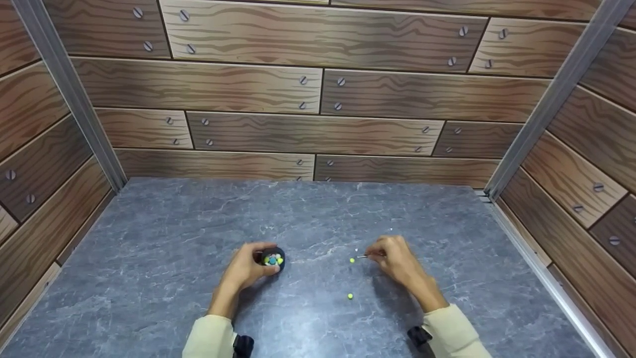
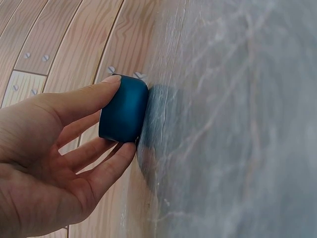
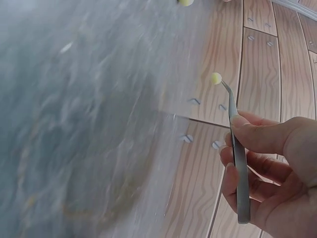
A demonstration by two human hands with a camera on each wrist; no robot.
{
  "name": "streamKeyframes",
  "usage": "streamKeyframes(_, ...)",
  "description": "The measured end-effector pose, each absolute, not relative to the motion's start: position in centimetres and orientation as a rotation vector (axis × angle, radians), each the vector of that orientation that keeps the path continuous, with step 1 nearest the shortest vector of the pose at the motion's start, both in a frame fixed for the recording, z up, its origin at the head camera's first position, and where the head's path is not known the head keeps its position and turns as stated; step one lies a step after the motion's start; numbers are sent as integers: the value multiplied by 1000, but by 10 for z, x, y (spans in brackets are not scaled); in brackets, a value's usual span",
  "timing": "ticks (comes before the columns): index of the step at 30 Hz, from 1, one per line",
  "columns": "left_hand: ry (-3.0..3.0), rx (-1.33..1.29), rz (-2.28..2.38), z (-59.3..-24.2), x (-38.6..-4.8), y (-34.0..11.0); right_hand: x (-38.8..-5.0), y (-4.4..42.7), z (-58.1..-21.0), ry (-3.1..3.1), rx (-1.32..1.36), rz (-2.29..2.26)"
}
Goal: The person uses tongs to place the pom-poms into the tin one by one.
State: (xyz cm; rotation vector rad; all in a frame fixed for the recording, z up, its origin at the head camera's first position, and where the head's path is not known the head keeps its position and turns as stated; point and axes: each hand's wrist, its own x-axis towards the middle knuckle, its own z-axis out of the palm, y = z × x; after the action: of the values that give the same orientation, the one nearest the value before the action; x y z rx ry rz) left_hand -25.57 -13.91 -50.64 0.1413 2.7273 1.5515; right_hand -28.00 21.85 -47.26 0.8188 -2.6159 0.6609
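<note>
My left hand (image 1: 244,268) grips a small round cup (image 1: 283,260) by its sides. Its outer wall is metallic blue in the left wrist view, where the cup (image 2: 125,109) stands against the table. Inside lie several small coloured beads (image 1: 273,259), yellow, white, pink and blue. Over on the right, my right hand (image 1: 396,257) pinches bent-tip metal tweezers (image 3: 240,173) between thumb and fingers. At the tweezers' tip there is a yellow bead (image 3: 216,78), which appears to be held by the points. Another yellow bead (image 1: 350,296) lies on the table nearer to me.
The grey marbled tabletop (image 1: 308,214) reaches back to a wood-patterned wall (image 1: 318,89). Similar walls with metal corner posts (image 1: 551,94) flank both sides. Tiny white specks (image 1: 356,249) lie close to the tweezers.
</note>
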Motion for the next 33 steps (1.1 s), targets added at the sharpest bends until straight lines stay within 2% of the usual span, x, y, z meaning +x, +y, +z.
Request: streamKeyframes(33,2736,118,1554,-507,-257,-140,-294,127,-470,-2443,1045,776)
